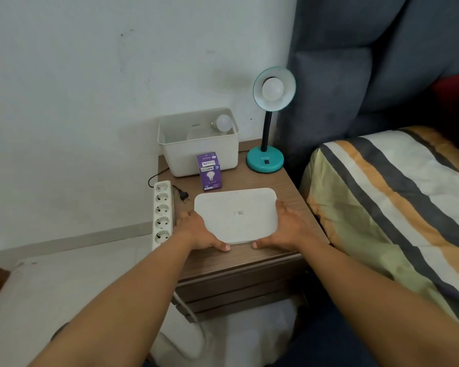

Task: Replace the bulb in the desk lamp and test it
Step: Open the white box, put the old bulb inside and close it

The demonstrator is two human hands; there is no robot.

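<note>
A teal desk lamp stands at the back right of the wooden nightstand, with a white bulb in its shade, unlit. A white open bin at the back holds a loose bulb. In front of the bin stands a purple bulb box. A flat white lid lies on the nightstand's front. My left hand grips its left near corner and my right hand grips its right near corner.
A white power strip lies along the nightstand's left edge, and the lamp's black plug lies unplugged beside it. A striped bed and grey headboard stand to the right. The white wall is close behind.
</note>
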